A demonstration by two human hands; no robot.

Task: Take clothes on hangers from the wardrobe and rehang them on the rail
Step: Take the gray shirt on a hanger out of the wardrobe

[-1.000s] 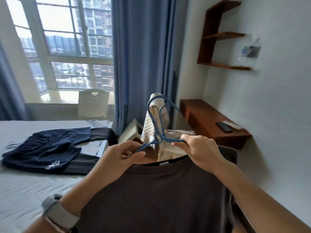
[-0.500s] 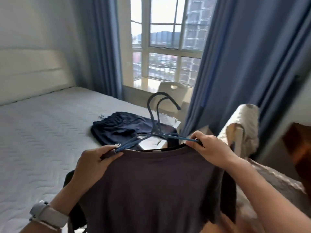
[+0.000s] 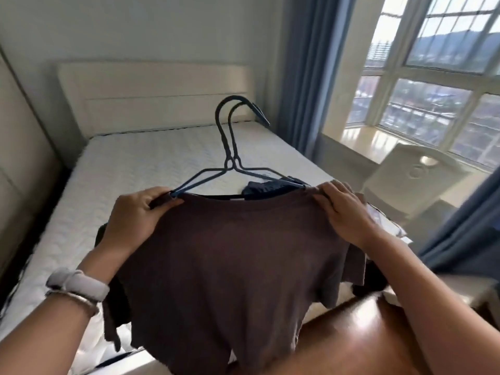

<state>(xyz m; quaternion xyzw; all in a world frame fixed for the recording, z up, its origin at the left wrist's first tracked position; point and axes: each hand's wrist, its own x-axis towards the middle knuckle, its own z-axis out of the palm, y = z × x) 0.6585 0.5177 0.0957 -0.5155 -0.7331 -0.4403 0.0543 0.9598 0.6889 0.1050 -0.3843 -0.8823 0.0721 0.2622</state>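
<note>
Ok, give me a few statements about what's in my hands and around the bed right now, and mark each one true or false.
1. Both hands grip the brown t-shirt at its shoulders. True.
2. Only one hook rises above the collar. False: two blue hanger hooks stand side by side.
3. The left hand has a watch on its wrist. True.
4. The window is to the left of the bed. False: it is to the right.

Two blue wire hangers and one brown T-shirt are seen above the bed. Two hands, left and right, one wristwatch and one white chair are counted beside it.
</note>
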